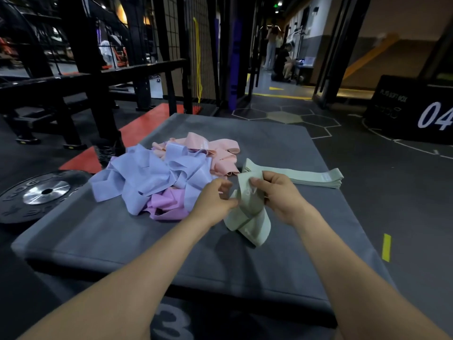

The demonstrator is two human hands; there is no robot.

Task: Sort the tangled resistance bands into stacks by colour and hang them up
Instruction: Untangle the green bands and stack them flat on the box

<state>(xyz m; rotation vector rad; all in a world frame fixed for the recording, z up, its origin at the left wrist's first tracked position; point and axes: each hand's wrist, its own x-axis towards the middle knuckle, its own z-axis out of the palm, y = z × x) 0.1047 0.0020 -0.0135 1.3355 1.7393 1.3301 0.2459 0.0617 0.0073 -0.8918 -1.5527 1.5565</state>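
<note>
A twisted pale green band (250, 214) hangs between both hands above the grey mat (122, 231). My right hand (282, 195) grips its upper part with thumb and fingers. My left hand (215, 200) pinches its left edge. A flat stack of green bands (316, 179) lies behind my right hand. To the left sits a tangled heap: blue-lilac bands (152, 175) on top, purple bands (166, 207) at the near side, pink bands (215, 150) at the back.
A black weight plate (41, 192) lies on the floor left of the mat. Black rack frames (93, 69) stand behind it. A black box marked 04 (416, 111) is far right. Two people (279, 55) are down the corridor. A yellow band (198, 60) hangs on the mesh wall.
</note>
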